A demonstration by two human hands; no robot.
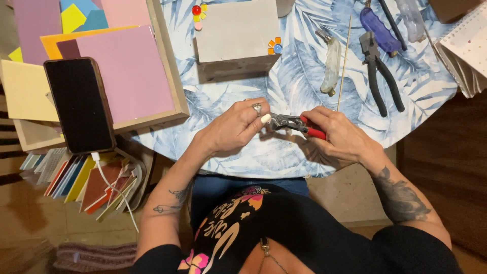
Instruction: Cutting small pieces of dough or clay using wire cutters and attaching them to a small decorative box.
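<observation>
Both hands meet at near edge of the round table [304,86]. Right hand [341,134] clamped round red-handled nippers [297,123]; left hand [238,127] w/ fingertips pinched together at the nipper jaws, whatever's pinched too small to tell. Black pliers [379,76] lie far right, grey box [237,35] far centre, phone [80,104] left.

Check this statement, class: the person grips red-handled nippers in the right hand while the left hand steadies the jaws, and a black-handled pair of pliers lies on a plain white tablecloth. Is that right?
Not quite. The head view shows the tablecloth has a blue leaf print, not plain white. The rest holds: right hand grips the red-handled nippers, left hand at the jaws, black-handled pliers lying on the cloth.
</observation>
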